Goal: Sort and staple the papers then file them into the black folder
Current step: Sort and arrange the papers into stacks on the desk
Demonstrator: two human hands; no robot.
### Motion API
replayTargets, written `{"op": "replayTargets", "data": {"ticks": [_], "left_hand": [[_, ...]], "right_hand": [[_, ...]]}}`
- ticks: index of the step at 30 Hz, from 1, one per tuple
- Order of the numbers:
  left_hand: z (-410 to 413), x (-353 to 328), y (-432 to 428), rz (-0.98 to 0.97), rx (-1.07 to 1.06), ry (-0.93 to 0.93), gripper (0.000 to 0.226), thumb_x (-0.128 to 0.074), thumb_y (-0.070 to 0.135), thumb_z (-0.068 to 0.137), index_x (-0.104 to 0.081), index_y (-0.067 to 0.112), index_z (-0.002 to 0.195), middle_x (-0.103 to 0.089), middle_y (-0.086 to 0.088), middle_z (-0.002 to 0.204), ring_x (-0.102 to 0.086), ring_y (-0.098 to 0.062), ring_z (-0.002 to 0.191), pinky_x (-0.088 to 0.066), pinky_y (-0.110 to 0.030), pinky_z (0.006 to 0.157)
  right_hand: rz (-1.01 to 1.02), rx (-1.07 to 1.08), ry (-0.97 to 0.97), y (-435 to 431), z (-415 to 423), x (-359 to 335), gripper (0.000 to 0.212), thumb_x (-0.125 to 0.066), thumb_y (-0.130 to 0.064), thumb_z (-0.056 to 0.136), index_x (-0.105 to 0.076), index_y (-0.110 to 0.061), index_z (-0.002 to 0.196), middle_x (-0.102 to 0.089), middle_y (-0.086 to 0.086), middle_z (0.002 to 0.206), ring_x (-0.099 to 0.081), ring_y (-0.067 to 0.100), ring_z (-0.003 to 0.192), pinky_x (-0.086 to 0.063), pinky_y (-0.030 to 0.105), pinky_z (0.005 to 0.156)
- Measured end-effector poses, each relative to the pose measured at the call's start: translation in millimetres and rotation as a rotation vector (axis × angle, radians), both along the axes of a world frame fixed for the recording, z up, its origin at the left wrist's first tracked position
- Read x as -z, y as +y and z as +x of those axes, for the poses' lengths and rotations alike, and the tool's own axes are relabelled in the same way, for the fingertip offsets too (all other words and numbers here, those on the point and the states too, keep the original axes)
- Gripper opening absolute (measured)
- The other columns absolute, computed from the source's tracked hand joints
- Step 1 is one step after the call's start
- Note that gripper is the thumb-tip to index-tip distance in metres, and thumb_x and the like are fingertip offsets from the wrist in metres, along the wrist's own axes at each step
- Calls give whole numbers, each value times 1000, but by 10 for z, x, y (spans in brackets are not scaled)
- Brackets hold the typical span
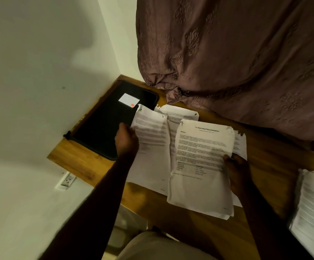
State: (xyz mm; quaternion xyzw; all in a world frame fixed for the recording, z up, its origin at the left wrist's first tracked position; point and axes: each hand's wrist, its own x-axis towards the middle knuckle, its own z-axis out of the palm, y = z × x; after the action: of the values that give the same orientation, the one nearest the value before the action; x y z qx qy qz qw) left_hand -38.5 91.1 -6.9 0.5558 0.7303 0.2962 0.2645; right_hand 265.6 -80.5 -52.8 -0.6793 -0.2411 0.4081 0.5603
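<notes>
Currently both hands are engaged. Left hand (pixel 127 139) grips the left edge of a sheet (pixel 150 145), thumb on top; that side of the sheet appears raised off the desk (pixel 81 162). Right hand (pixel 236 171) pinches the right edge of a bundle (pixel 203 166) headed "Internship Documentation", several leaves thick, its corners torn and curled. The bundle overlaps the sheet's right margin. Further loose papers (pixel 178 113) lie flat beneath both.

Folder (pixel 99 128): black, closed, lying flat at the desk's far left corner against the wall, with a white label (pixel 129 100) on its cover. The sheet's upper corner overlaps the folder's near edge. A separate stack (pixel 311 203) sits at the right edge of view, blurred. A curtain (pixel 227 53) hangs over the desk's far side. No stapler is in view.

Assessment: sorting step, early in the task; nothing appears filed.

Recommendations:
- Read each heading before assigning a leaf to a set.
- Grip the bundle firmly so its leaves do not fan out.
- Lay sets well apart, not overlapping.
- Square each set by tapping its edges on the desk before stapling, since ragged corners will misalign.
- Staple clear of the torn corners.

Risk: sheets sliding onto the folder or mixing with the papers beneath.
</notes>
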Motion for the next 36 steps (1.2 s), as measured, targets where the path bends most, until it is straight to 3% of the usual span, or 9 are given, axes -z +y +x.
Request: {"op": "replayTargets", "data": {"ticks": [5, 9, 14, 17, 21, 24, 29, 33, 36], "left_hand": [[58, -337, -76, 135, 125, -82, 16, -48, 32, 102, -42, 21, 111, -59, 5, 95, -62, -9, 80, -53, -27, 66], [199, -501, -75, 151, 131, -174, 11, -48, 28, 105, -42, 20, 107, -52, 16, 88, -56, -1, 74, -42, -13, 55], [361, -488, -91, 87, 132, -270, 11, -52, 26, 104, -46, 18, 99, -54, 10, 87, -55, -5, 75, -42, -20, 60], [555, -384, -188, -21, 127, -410, 13, -56, 30, 102, -48, 22, 95, -62, -2, 91, -60, -16, 74, -51, -30, 58], [894, -176, -537, -191, 134, -528, 17, -59, 29, 101, -46, 21, 93, -60, -7, 83, -57, -17, 61, -45, -24, 42], [1007, 3, -756, -254, 123, -577, 16, -58, 30, 101, -48, 18, 96, -62, -7, 93, -63, -19, 71, -49, -27, 46], [1039, 184, -919, -337, 167, -629, 18, -58, 28, 101, -51, 12, 104, -65, -11, 107, -66, -21, 87, -54, -25, 54], [963, 195, -972, -389, 213, -509, 35, -60, 37, 99, -51, 11, 122, -64, -1, 107, -64, -15, 87, -53, -22, 57], [908, 241, -991, -381, 299, -444, 50, -74, 31, 90, -50, 12, 130, -61, 6, 113, -60, -15, 100, -57, -33, 81]], "right_hand": [[-5, 53, 55, -16, 85, 40, 24, -58, -15, 99, -67, -11, 121, -71, 7, 117, -65, 28, 112, -56, 45, 89], [32, 34, 181, -65, 104, -94, 53, -71, -38, 81, -66, -9, 125, -71, 10, 120, -68, 29, 112, -59, 44, 87], [99, -27, 369, -99, 218, -238, 33, -52, -16, 102, -59, -5, 132, -65, 17, 130, -64, 35, 119, -53, 54, 98], [105, -8, 259, -96, 239, -366, 31, -52, -15, 102, -61, -5, 129, -68, 14, 126, -67, 30, 115, -56, 48, 96], [92, 99, 147, -120, 258, -394, 24, -59, -13, 99, -68, -13, 121, -72, 4, 117, -67, 24, 112, -54, 36, 84], [-71, 103, 263, -205, 226, -366, 16, -63, -18, 96, -70, -26, 109, -71, -1, 105, -65, 24, 100, -51, 37, 76], [-172, -21, 317, -379, 231, -276, 24, -67, -12, 93, -70, -13, 117, -76, 8, 106, -71, 30, 99, -58, 44, 79], [-187, -147, 233, -429, 150, -247, 21, -62, -10, 96, -69, -19, 114, -77, 1, 103, -72, 21, 95, -59, 32, 66], [-211, -244, 158, -408, 114, -217, 20, -60, -14, 98, -67, -22, 116, -74, 2, 110, -71, 23, 101, -59, 33, 72]]}}
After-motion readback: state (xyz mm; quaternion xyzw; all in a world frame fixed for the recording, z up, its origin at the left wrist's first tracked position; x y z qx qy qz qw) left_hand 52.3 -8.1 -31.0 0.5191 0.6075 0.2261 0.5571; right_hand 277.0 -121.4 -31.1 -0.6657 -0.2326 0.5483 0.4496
